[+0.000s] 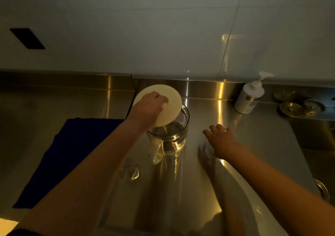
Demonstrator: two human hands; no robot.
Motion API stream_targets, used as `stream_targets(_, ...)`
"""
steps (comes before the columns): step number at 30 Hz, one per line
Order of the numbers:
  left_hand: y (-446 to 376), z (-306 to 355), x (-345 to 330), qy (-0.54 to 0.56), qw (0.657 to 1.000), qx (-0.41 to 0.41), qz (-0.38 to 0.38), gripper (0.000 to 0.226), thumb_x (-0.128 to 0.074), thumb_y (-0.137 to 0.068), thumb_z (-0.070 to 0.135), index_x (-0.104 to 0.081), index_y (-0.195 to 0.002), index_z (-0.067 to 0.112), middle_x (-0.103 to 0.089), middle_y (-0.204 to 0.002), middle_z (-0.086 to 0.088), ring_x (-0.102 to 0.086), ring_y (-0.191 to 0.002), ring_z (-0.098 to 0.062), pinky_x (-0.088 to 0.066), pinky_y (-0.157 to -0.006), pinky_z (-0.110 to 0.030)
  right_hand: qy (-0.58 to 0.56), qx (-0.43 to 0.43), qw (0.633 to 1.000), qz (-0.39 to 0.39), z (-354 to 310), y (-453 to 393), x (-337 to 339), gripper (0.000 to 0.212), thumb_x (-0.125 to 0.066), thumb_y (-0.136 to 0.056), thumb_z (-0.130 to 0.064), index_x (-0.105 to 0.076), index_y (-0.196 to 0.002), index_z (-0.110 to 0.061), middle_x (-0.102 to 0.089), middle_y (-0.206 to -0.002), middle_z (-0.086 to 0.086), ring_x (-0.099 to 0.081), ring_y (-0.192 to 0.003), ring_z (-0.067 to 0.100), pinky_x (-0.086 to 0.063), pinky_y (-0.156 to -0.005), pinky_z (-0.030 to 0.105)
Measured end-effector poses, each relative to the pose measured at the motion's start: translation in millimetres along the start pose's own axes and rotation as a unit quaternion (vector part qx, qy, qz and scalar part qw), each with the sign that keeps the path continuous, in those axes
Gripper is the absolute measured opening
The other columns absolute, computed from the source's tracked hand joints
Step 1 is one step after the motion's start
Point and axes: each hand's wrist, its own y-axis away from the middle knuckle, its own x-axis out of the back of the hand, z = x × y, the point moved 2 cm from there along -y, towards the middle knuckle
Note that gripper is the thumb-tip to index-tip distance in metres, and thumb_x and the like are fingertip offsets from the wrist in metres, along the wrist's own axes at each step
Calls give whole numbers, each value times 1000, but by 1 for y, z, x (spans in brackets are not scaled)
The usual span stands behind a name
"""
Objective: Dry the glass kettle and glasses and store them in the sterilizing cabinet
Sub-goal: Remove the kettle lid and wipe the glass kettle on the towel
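Observation:
A clear glass kettle [172,136] with a handle stands upright on the steel counter [253,136]. My left hand [146,109] grips its round cream lid [168,107], tilted above the kettle's open mouth. My right hand [220,138] rests over a drinking glass [208,151] to the right of the kettle; the hand hides most of it, and I cannot tell how firm the grip is. Another clear glass [131,172] stands in front of the kettle, partly behind my left forearm.
A dark blue cloth [72,154] lies flat at the left. A white pump bottle [250,96] stands at the back right by two round metal sink strainers [301,108]. A sink basin [319,154] opens at the far right. A tiled wall rises behind.

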Motion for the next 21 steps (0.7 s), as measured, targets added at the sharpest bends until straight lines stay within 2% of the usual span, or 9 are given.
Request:
stream_targets(3, -10, -12, 2, 9, 1000, 17, -6, 36, -50, -93, 16, -48, -129, 20, -45, -130, -7, -41, -118, -26, -40, -91, -41, -24, -12, 1000, 15, -5, -4, 0, 97, -71, -80, -29, -4, -150, -22, -11, -155, 10, -17, -140, 32, -24, -109, 49)
stream_targets(5, -18, -20, 6, 5, 1000, 26, -6, 36, -47, -94, 16, -48, -130, 20, -44, -131, -7, -40, -119, -26, -42, -91, -43, -53, -19, 998, 38, -11, -7, 2, 98, -72, -80, -28, -3, -150, -20, -9, -156, 10, -17, -141, 31, -24, -110, 48)
stream_targets(10, -39, -38, 10, 8, 999, 45, -2, 38, -46, -94, 11, -47, -132, 21, -43, -133, -7, -39, -121, -28, -43, -91, -44, -119, -36, 990, 70, -28, -11, 7, 93, -69, -81, -39, -10, -149, -18, -7, -157, 9, -9, -144, 30, -19, -114, 46)
stream_targets(16, -64, -62, 1, -1, 999, 41, -12, 41, -53, -91, 12, -48, -130, 21, -45, -131, -10, -43, -117, -30, -44, -91, -46, -142, -59, 985, 80, -42, -15, 5, 84, -60, -89, -38, -5, -151, -22, 3, -159, 10, 4, -145, 31, -5, -116, 47)
stream_targets(21, -88, -76, -5, -7, 999, 28, -16, 36, -45, -94, 14, -51, -129, 20, -49, -126, -12, -47, -112, -30, -44, -88, -44, -145, -67, 984, 83, -42, -16, 2, 84, -60, -89, -37, -4, -151, -24, 4, -159, 8, 6, -146, 29, -3, -116, 44)
